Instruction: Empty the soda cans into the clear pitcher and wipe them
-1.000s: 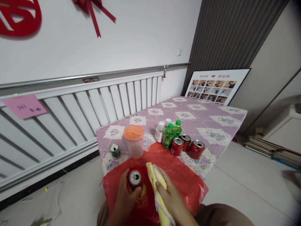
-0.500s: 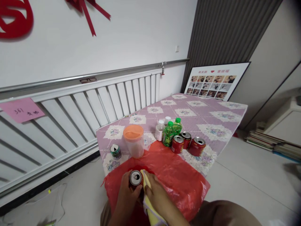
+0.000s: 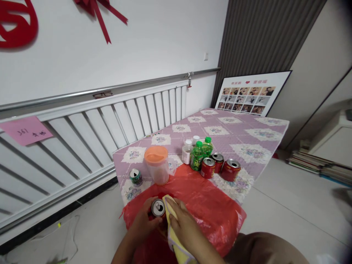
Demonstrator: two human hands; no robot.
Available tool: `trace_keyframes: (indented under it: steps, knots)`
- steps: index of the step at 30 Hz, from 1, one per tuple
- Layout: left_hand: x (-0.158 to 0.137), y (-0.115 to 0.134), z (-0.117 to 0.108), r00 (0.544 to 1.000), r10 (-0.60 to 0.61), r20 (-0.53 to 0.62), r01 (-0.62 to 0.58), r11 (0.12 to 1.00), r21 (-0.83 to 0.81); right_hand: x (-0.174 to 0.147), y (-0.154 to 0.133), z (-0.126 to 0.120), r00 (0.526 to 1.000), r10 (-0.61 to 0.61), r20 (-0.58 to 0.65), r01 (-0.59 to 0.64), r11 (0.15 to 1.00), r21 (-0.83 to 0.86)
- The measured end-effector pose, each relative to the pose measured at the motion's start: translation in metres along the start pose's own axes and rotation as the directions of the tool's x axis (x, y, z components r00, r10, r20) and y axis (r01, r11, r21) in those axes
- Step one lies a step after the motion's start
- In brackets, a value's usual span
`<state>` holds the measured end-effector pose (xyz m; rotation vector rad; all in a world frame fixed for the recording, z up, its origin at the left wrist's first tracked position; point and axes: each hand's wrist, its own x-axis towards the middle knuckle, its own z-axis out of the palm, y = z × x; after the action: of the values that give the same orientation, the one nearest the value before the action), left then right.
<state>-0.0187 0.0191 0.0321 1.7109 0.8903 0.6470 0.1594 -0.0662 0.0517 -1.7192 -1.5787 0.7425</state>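
Note:
A red drink can [image 3: 158,208] with an opened top stands upright near the table's front edge, over a red plastic bag [image 3: 203,205]. My left hand [image 3: 145,219] is closed around the can's left and near side, thumb across its front. In my right hand [image 3: 181,220] is a yellow cloth [image 3: 176,238] with a pale purple edge, its upper end pressed against the can's right side. The cloth's lower part hangs toward me. The can's lower half is mostly hidden by my fingers and the cloth.
An orange-lidded plastic pitcher [image 3: 157,165] and a green can [image 3: 135,177] stand beyond the bag at left. Two white-capped bottles, two green-capped bottles [image 3: 197,157] and three red cans [image 3: 230,170] cluster to the right. A white radiator [image 3: 123,121] runs behind the table [image 3: 203,119].
My left hand has loosened slightly, its fingers shifting left and the forearm swinging outward. The cloth in my right hand has moved up a little against the can.

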Motion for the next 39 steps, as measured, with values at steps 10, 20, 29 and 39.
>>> trace_keyframes:
  steps: [10, 20, 29, 39]
  knots:
    - [0.005, -0.003, -0.013, 0.99, -0.014, 0.139, 0.018, 0.999, -0.028, 0.002, 0.015, 0.007, 0.994, 0.032, 0.108, -0.025, 0.997, -0.07]
    - [-0.006, -0.005, 0.024, 0.937, 0.038, -0.348, 0.062, 0.961, 0.27, 0.007, 0.002, -0.003, 0.998, 0.051, 0.03, -0.049, 0.997, -0.052]
    - [-0.006, -0.002, 0.024, 0.949, 0.049, -0.311, 0.034, 0.966, 0.257, 0.005, 0.008, 0.009, 0.998, -0.007, 0.062, 0.012, 0.996, -0.088]
    - [-0.005, -0.002, 0.008, 0.985, -0.07, -0.161, 0.084, 0.993, 0.082, 0.009, -0.002, -0.002, 0.998, -0.043, 0.038, 0.046, 0.996, -0.076]
